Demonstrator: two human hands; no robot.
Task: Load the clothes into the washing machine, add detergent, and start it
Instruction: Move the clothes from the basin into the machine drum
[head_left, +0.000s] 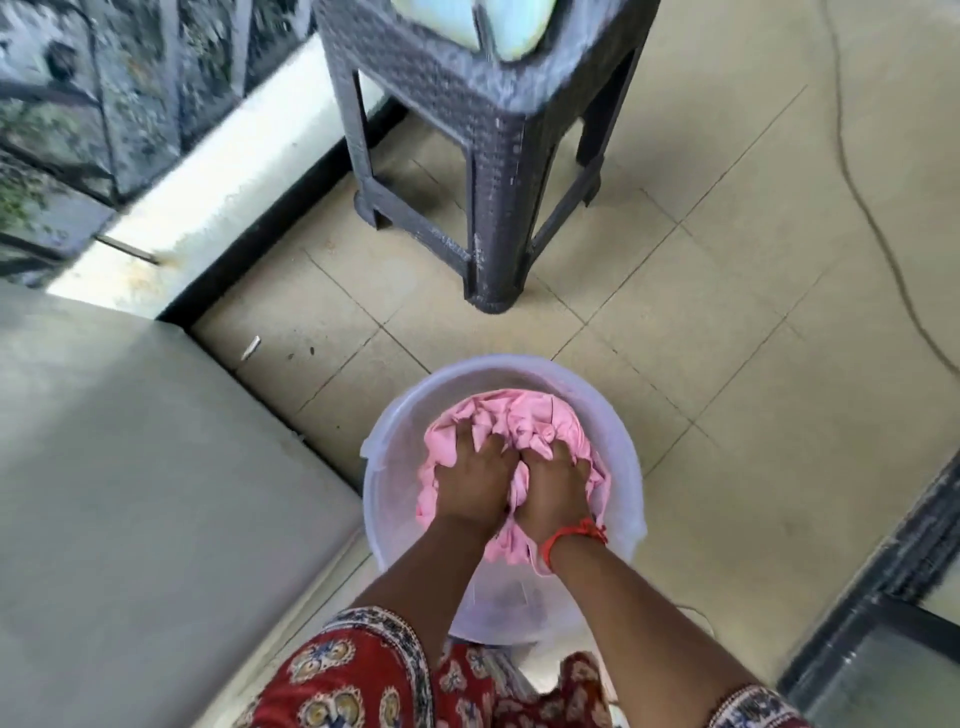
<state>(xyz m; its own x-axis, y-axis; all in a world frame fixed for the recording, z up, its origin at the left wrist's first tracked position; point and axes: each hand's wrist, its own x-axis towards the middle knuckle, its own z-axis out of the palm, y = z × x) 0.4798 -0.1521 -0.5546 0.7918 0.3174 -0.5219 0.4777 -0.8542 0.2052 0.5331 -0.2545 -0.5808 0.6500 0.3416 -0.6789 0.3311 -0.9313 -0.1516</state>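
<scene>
A translucent white bucket (618, 431) stands on the tiled floor right below me. Crumpled pink cloth (524, 415) fills it. My left hand (475, 480) and my right hand (553, 480) are side by side inside the bucket, palms down, with their fingers dug into the pink cloth and closed on its folds. A red thread band circles my right wrist. The large grey flat surface at the left (130, 493) looks like the lid of a machine; I cannot tell for sure.
A dark woven plastic stool (498, 171) stands on the floor beyond the bucket with a pale object on top. A thin cable (862, 197) runs across the tiles at right. A railing and white ledge (218, 182) border the upper left. A dark door frame (883, 571) is at lower right.
</scene>
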